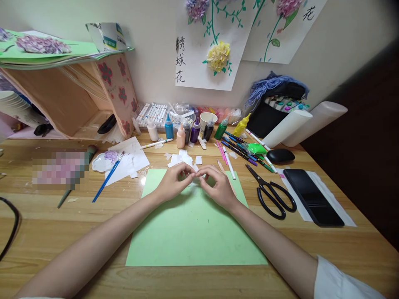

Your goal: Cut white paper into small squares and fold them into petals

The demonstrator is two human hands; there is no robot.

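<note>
My left hand point(176, 181) and my right hand point(217, 185) meet fingertip to fingertip over the far part of a green paper sheet point(196, 232). Both are closed in a pinch on a small piece of white paper point(195, 167), mostly hidden by the fingers. Just beyond them lie several torn white paper scraps point(181, 158). A pencil point(220, 166) passes partly behind my right hand, and a white marker point(229, 162) lies to its right. Black-handled scissors point(271, 191) rest on the table right of the green sheet.
Paint bottles point(195, 131) line the back, with a paper cup point(208, 121) behind. Left are a paintbrush point(109, 176), a palette point(101, 162) and white paper point(137, 155). A phone point(313, 197), a mouse point(281, 156) and several pens point(240, 149) lie right. Flower pictures point(215, 74) hang on the wall.
</note>
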